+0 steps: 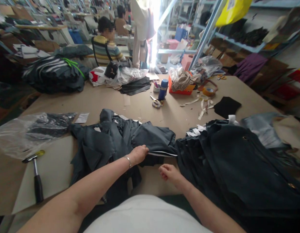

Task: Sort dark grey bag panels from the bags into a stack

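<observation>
My left hand (139, 154) is closed on the near edge of a dark grey garment piece (152, 136), beside a white strip (163, 153) running along that edge. Just right of it, my right hand (169, 172) hovers low over the table with its fingers curled in; whether anything small is in them is hidden. More dark grey garments (96, 145) lie crumpled to the left under my forearm. A thick stack of dark garments (232, 165) with white tags (196, 130) fills the right side of the table.
At left, a hammer (37, 178) rests on pale board near a clear plastic bag (38, 129). Farther back stand a blue flask (163, 89), scissors (156, 103), an orange box (181, 90) and a tape roll (209, 92). Beyond the table, a person in a striped top (107, 47) sits.
</observation>
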Available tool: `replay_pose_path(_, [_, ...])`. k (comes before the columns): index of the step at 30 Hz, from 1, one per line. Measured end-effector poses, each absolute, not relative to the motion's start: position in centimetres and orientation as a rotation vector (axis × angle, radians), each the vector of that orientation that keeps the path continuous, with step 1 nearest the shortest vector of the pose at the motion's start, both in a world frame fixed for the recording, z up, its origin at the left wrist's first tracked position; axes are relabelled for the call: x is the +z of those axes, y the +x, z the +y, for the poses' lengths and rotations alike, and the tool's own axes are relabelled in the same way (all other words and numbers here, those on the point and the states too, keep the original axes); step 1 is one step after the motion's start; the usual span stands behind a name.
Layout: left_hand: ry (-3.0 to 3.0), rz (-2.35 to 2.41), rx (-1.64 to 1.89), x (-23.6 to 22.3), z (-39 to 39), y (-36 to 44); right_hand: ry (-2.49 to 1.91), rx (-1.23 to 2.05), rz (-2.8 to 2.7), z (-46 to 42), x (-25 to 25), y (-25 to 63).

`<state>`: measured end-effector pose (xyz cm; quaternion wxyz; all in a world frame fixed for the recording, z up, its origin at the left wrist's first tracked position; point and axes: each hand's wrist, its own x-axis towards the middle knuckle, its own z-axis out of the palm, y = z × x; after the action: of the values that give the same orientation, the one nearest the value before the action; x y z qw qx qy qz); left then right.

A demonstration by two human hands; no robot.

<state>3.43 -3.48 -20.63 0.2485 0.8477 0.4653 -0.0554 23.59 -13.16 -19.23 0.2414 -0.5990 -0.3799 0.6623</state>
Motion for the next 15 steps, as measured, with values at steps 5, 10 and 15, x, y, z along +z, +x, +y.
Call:
replay_pose_path(5, [2.156,1.278,0.097,-17.8,-4.3,2.7,-1.390,1.697,-0.399,-11.7,-21.1,20.7])
replay_pose_path(10, [1.699,1.213,0.520,-15.4,-7.1,2.9,-1.465,1.588,-0.431,-7.9,-19.8,20.0])
replay_pose_path(15, [1.417,1.171,0.548,-13.9,-7.9,2.4,-1.519,1.452,-0.891,-6.6,-18.1,19.5])
